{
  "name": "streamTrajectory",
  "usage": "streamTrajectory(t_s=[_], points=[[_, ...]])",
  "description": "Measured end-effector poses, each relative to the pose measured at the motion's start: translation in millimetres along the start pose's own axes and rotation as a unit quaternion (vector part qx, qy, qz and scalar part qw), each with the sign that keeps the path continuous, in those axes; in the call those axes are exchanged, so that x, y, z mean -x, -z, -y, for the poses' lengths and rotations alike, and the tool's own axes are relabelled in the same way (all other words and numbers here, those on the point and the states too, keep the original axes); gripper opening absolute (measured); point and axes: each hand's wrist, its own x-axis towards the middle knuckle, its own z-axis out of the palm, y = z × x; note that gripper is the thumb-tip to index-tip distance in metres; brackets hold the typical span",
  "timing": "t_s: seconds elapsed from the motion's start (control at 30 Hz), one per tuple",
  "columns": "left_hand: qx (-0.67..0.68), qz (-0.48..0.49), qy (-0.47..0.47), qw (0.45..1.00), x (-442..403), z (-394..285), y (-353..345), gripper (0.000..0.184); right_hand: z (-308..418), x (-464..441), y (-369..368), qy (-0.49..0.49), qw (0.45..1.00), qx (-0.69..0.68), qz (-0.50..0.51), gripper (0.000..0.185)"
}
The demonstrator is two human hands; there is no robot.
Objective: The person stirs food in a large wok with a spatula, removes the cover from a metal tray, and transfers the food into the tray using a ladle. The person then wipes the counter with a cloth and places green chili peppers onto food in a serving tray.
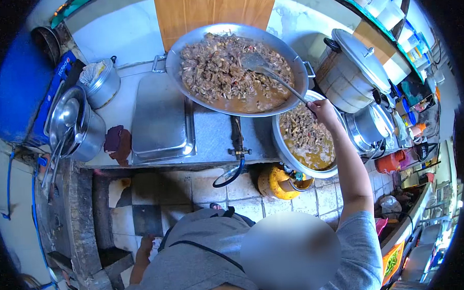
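Observation:
My right hand [323, 112] is closed around the long handle of a metal spatula [278, 78]. The spatula's broad blade rests in chopped, cooked meat [216, 63] in a wide metal wok [174, 78], with brown liquid near its front side. Below my right forearm stands a round pot [283, 152] holding more meat in yellowish broth [309, 142]. My left hand [147, 242] hangs low beside my body, next to something small and white [155, 248]. Its fingers are too small and partly hidden to make out.
A lidded steel tray [159, 117] sits left of the wok, with a dark red cloth [118, 144] beside it. Farther left is a pot with ladles [70, 125]. A tall lidded pot [349, 72] stands at right. A gas valve and hose [240, 152] hang above a yellow gas cylinder [277, 184].

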Motion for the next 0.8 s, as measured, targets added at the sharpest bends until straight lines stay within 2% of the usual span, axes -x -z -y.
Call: streamTrajectory(t_s=[0.1, 0.2, 0.23, 0.3, 0.33, 0.43, 0.47, 0.53, 0.63, 0.7, 0.8], points=[[0.003, -0.001, 0.015, 1.000, 3, 3, 1, 0.017, 27, 3, 10, 0.021, 0.982, 0.170, -0.074, 0.027], [0.008, -0.002, 0.032, 0.999, 18, 12, 1, 0.017, 50, -6, 28, 0.023, 0.941, 0.312, -0.128, 0.021], [0.008, -0.001, 0.038, 0.999, 18, 8, 0, 0.017, 58, -8, 35, 0.024, 0.942, 0.311, -0.126, 0.021], [0.006, 0.001, 0.046, 0.999, 25, 8, -4, 0.017, 67, -9, 49, 0.109, 0.929, 0.334, -0.116, 0.024], [0.007, 0.002, 0.048, 0.999, 22, 6, -11, 0.018, 64, -9, 52, 0.109, 0.929, 0.334, -0.118, 0.024], [0.013, 0.004, 0.057, 0.998, 39, 6, -23, 0.018, 52, -15, 62, 0.066, 0.989, 0.126, 0.028, 0.027], [0.016, 0.003, 0.061, 0.998, 27, 9, -27, 0.018, 49, -19, 64, 0.052, 0.994, 0.055, 0.077, 0.028], [0.024, 0.001, 0.068, 0.997, 41, 22, -34, 0.018, 34, -21, 60, 0.028, 0.993, -0.042, 0.107, 0.030], [0.036, 0.001, 0.080, 0.996, 43, 27, -43, 0.019, 19, -25, 47, 0.004, 0.992, -0.082, 0.095, 0.029], [0.038, 0.006, 0.087, 0.995, 47, 31, -45, 0.019, 16, -30, 31, 0.081, 0.994, -0.032, 0.070, 0.030], [0.034, 0.016, 0.098, 0.995, 53, 38, -36, 0.019, 28, -17, 9, 0.020, 0.993, -0.097, 0.064, 0.030]])
